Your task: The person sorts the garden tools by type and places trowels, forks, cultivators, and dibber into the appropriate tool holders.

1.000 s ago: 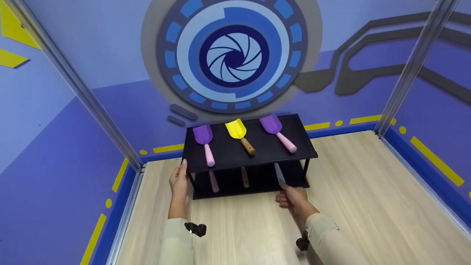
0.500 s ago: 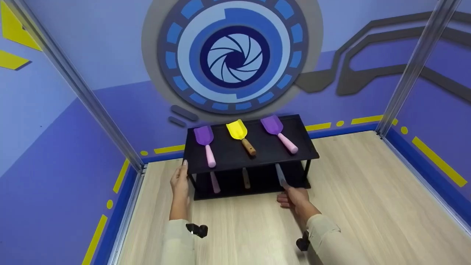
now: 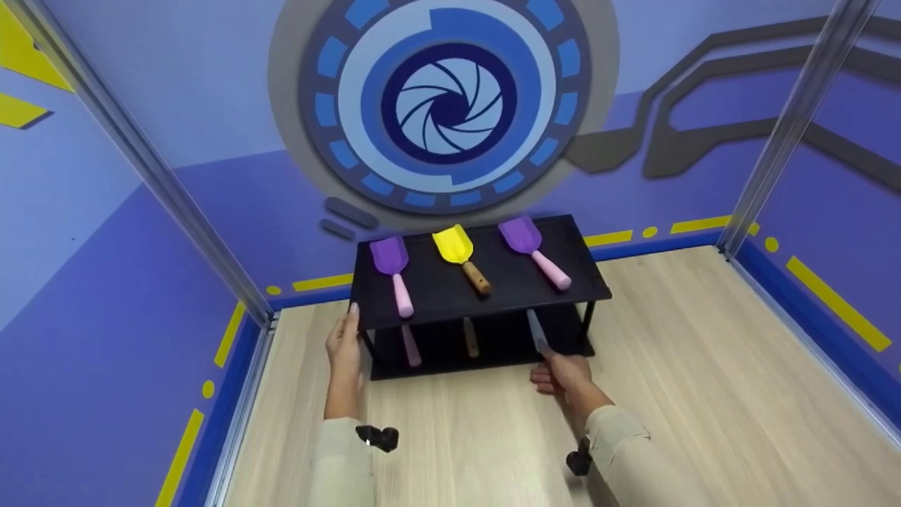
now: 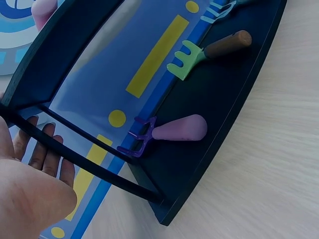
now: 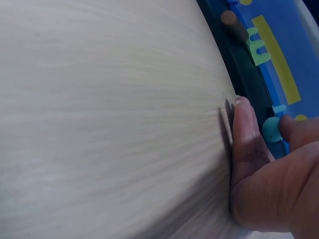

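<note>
On a two-tier black rack (image 3: 415,303), a purple scoop (image 3: 389,255), a yellow scoop (image 3: 452,243) and another purple scoop (image 3: 521,235) lie on top. On the lower tier are a purple hand rake (image 4: 179,128) with a pink handle, a green hand rake (image 4: 187,62) with a brown handle and a light blue hand rake (image 4: 219,11). My left hand (image 3: 343,352) touches the rack's left end, its fingers (image 4: 50,149) outside the post. My right hand (image 3: 569,377) pinches the light blue rake's handle end between thumb and fingers; its tines are hidden in the head view.
The rack stands on a pale wood table (image 3: 450,436) near the blue back wall (image 3: 232,211). Metal corner posts and patterned side walls (image 3: 838,232) enclose the table left and right. Wrist cameras sit on both sleeves.
Hands, scoops and rakes keep their places. The head view has only shifted slightly.
</note>
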`<state>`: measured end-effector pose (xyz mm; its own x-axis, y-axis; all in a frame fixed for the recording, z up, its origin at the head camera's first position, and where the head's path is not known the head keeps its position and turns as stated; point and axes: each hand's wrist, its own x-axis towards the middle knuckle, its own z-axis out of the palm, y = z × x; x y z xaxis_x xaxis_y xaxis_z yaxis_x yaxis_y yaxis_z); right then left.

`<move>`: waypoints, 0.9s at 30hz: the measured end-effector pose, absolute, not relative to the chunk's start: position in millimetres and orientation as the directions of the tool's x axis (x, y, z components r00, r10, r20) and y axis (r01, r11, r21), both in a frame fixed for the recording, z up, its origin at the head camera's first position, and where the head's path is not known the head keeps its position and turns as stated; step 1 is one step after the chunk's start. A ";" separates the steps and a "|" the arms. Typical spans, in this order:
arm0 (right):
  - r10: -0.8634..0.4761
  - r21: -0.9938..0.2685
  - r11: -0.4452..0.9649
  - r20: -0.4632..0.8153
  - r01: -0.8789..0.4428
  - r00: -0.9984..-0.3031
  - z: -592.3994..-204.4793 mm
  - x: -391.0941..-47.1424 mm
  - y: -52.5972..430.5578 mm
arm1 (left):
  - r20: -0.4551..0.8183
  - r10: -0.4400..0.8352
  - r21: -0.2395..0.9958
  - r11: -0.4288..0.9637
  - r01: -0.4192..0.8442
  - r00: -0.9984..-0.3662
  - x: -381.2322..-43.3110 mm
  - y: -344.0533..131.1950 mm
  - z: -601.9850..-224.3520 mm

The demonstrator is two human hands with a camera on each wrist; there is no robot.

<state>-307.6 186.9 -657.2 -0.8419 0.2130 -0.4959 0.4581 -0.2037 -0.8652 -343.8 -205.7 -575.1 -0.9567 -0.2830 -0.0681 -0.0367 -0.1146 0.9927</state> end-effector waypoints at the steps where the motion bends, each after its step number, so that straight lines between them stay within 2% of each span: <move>1: 0.212 -0.866 -0.200 -0.495 0.458 -0.843 -657.2 -307.5 187.2 | -0.067 -0.281 0.993 -0.112 -0.036 -0.957 -344.3 -205.9 -575.1; 10: 0.217 -0.871 -0.188 -0.487 0.454 -0.846 -655.5 -304.5 186.6 | -0.057 -0.332 0.989 -0.147 -0.008 -0.941 -345.8 -203.6 -577.8; 27: 0.196 -0.869 -0.191 -0.489 0.456 -0.850 -654.4 -304.0 188.1 | -0.055 -0.331 0.984 -0.176 0.005 -0.942 -344.4 -201.1 -575.1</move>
<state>-304.0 188.1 -654.4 -0.8500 0.1959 -0.4889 0.4561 -0.1907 -0.8693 -344.4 -201.1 -575.1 -0.9420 -0.3312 -0.0547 0.0047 -0.1759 0.9844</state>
